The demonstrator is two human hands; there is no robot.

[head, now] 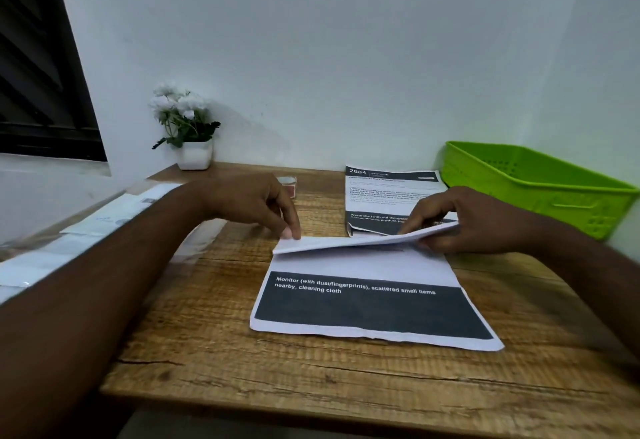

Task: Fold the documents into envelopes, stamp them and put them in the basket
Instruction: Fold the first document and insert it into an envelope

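A printed document (370, 307) with a black band lies in the middle of the wooden table (242, 379). Its far part is bent over toward me. My left hand (256, 204) presses fingertips onto the left end of that fold. My right hand (474, 220) pinches the raised right edge of the folded-over part. More printed documents (384, 192) lie behind, partly hidden by my right hand. A green plastic basket (540, 185) stands at the back right. A small red stamp (289, 185) peeks out behind my left hand. White envelopes (114, 211) lie along the left edge.
A white pot with white flowers (188, 130) stands at the back left against the wall. A dark window frame is at the far left. The table's front edge runs close to me.
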